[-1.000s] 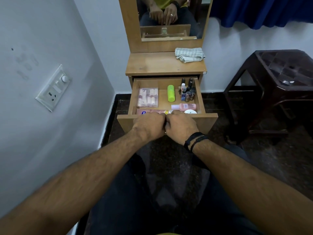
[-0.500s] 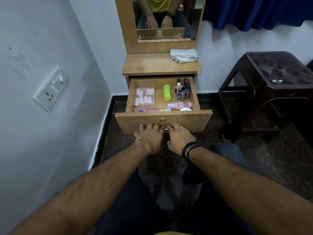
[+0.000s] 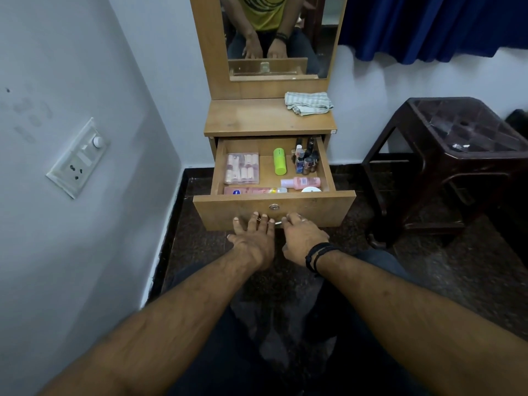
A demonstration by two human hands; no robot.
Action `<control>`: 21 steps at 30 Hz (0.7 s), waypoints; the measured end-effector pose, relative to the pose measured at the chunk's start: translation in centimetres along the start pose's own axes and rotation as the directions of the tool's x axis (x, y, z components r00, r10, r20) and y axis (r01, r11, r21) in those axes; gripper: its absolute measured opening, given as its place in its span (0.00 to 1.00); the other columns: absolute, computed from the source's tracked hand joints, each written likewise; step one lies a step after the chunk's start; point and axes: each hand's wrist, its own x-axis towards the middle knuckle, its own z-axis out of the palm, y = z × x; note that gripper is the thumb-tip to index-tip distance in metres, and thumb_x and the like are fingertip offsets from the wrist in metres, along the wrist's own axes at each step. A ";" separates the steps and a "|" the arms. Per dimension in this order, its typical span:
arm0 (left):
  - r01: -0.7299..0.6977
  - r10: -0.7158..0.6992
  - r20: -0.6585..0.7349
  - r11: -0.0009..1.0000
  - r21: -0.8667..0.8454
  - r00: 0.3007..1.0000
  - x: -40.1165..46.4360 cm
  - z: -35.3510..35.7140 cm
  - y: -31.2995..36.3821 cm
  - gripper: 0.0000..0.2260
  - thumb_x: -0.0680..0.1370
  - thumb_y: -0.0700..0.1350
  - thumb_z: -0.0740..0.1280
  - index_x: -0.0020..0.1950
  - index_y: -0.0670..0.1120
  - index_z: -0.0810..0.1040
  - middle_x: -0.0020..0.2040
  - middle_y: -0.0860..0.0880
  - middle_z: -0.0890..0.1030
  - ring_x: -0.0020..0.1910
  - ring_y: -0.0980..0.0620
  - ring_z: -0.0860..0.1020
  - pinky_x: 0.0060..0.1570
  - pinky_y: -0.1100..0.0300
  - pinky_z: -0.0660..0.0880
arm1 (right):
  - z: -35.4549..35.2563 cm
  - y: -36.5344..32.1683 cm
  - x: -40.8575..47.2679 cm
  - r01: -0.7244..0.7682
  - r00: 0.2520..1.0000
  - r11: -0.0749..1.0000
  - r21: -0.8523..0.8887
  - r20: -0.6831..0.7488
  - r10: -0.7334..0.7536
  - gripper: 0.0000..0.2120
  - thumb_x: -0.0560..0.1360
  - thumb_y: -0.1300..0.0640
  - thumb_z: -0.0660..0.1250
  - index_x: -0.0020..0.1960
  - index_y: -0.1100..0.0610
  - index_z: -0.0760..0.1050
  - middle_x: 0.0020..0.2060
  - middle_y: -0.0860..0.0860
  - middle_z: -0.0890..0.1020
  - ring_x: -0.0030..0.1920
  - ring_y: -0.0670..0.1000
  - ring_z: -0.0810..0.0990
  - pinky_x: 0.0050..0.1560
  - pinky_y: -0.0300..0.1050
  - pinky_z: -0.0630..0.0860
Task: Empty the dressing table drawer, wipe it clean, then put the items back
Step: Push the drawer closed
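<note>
Two hands are at the lower edge of the drawer front (image 3: 314, 211). One second ago both were fists closed on the front's top edge; now they sit lower, and the drawer (image 3: 271, 167) stands pulled out as before. The left hand (image 3: 253, 240) has its fingers (image 3: 251, 222) straight and spread, tips against the panel. The right hand (image 3: 300, 238) has its fingers curled at the metal handle (image 3: 277, 222) — whether they grip it cannot be told. The view has also drawn back from the dressing table.

Drawer contents, unchanged in position:
- clear case of pink rollers (image 3: 242, 169), left;
- green tube (image 3: 279, 161), centre;
- cluster of small bottles (image 3: 305, 159), back right corner;
- pink bottle (image 3: 301, 182) lying on its side, front right;
- pink tube (image 3: 251, 191) along the front wall, beside a white lid (image 3: 311, 190).

A folded checked cloth (image 3: 308, 103) lies on the bench (image 3: 257, 118) top, right rear, below the mirror (image 3: 278, 35). A dark plastic stool (image 3: 457, 155) stands to the right — well apart from the drawer. A switch plate (image 3: 78, 158) is on the left wall.
</note>
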 end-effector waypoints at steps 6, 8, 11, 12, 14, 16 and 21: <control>0.052 -0.051 0.016 0.995 -0.084 0.999 1.5 -0.6 -0.6 0.49 0.77 0.42 0.71 0.82 0.54 0.36 0.80 0.50 0.30 0.77 0.34 0.31 0.69 0.24 0.53 | -0.7 0.0 1.5 -0.010 1.000 1.000 -0.009 -0.005 0.010 0.36 0.71 0.49 0.66 0.76 0.55 0.59 0.72 0.51 0.61 0.73 0.57 0.63 0.66 0.63 0.71; 0.062 -0.060 0.025 0.994 -0.094 0.998 2.0 -1.3 -0.6 0.49 0.76 0.41 0.71 0.82 0.54 0.36 0.80 0.49 0.30 0.77 0.33 0.31 0.69 0.24 0.53 | -1.1 0.1 2.2 -0.009 1.000 1.000 -0.012 -0.003 0.009 0.37 0.71 0.49 0.66 0.76 0.55 0.59 0.72 0.52 0.61 0.73 0.57 0.64 0.66 0.63 0.71; 0.058 -0.055 0.030 0.993 -0.102 0.998 3.1 -2.0 -0.9 0.49 0.76 0.42 0.72 0.82 0.53 0.37 0.81 0.49 0.31 0.77 0.35 0.31 0.68 0.24 0.52 | -1.5 0.4 3.2 -0.003 1.000 1.000 -0.014 -0.006 0.003 0.37 0.70 0.49 0.65 0.76 0.55 0.58 0.72 0.52 0.61 0.73 0.58 0.63 0.66 0.63 0.71; 0.056 -0.053 0.030 0.993 -0.104 0.998 3.5 -2.2 -1.0 0.50 0.75 0.42 0.72 0.82 0.53 0.37 0.81 0.49 0.31 0.77 0.35 0.31 0.68 0.23 0.51 | -1.7 0.5 3.5 -0.003 1.000 1.000 -0.016 -0.007 0.003 0.37 0.71 0.49 0.65 0.77 0.55 0.58 0.73 0.52 0.61 0.73 0.57 0.63 0.66 0.64 0.71; 0.052 -0.048 0.035 0.993 -0.106 0.998 4.1 -2.7 -1.2 0.51 0.75 0.42 0.74 0.82 0.53 0.37 0.81 0.49 0.32 0.78 0.35 0.31 0.69 0.23 0.51 | -2.1 0.6 4.0 -0.002 1.000 1.000 -0.015 -0.006 0.002 0.37 0.72 0.49 0.65 0.77 0.55 0.57 0.74 0.52 0.60 0.74 0.56 0.61 0.67 0.64 0.70; 0.061 -0.056 0.045 0.992 -0.112 0.997 4.5 -3.4 -1.2 0.52 0.74 0.43 0.75 0.82 0.54 0.38 0.81 0.48 0.31 0.77 0.34 0.31 0.69 0.24 0.51 | -2.5 0.8 4.6 0.001 1.000 1.000 -0.018 0.004 -0.001 0.37 0.73 0.49 0.65 0.78 0.55 0.56 0.74 0.51 0.59 0.75 0.56 0.60 0.67 0.65 0.70; 0.057 -0.055 0.036 0.995 -0.080 0.998 6.2 -4.4 -1.3 0.53 0.73 0.42 0.75 0.82 0.53 0.38 0.81 0.49 0.32 0.78 0.36 0.31 0.69 0.24 0.50 | -3.4 1.1 6.2 0.008 1.000 1.000 -0.024 0.005 -0.008 0.37 0.72 0.49 0.66 0.78 0.55 0.57 0.74 0.51 0.59 0.75 0.55 0.61 0.66 0.65 0.70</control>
